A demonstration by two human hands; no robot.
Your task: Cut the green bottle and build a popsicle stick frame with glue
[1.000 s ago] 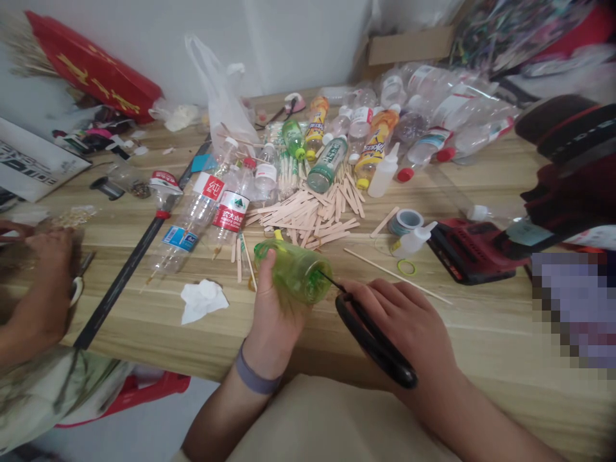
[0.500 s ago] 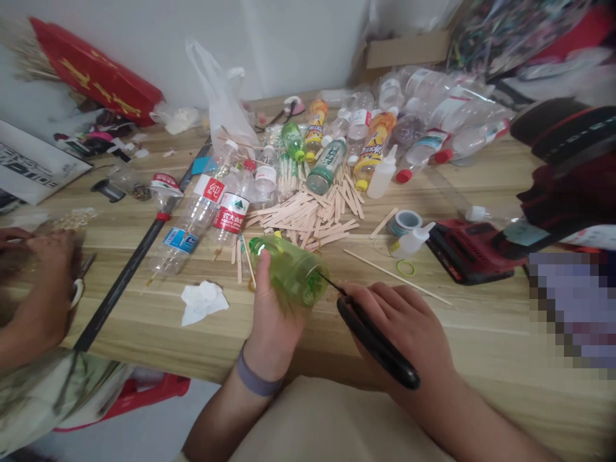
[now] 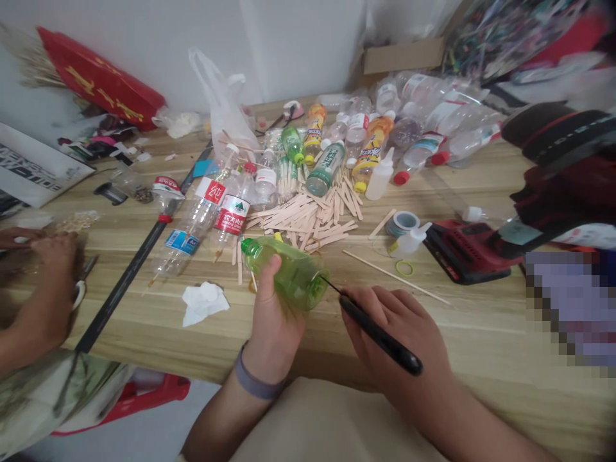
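Note:
My left hand (image 3: 276,314) is wrapped round a green plastic bottle (image 3: 283,269), which lies tilted with its green cap to the left and its base to the right. In my right hand (image 3: 399,333) is a thin-pointed tool with a black handle (image 3: 382,333). Its dark, slender tip meets the bottle's base; whether it has gone through the plastic, I cannot tell. Behind the bottle spreads a pile of wooden craft sticks (image 3: 298,215). A crumpled white tissue (image 3: 206,303) lies left of my left hand.
Several plastic bottles (image 3: 447,119) crowd the back. A red and black power tool (image 3: 474,250) stands at right, near a glue bottle (image 3: 409,242), a tape roll (image 3: 403,223) and a thin stick (image 3: 394,276). At left, a co-worker's hand (image 3: 55,256) is near a black bar (image 3: 125,282).
The tool's handle has turned in my right hand and now looks narrower, its tip still at the bottle's base. The bottle has shifted slightly left in my left hand.

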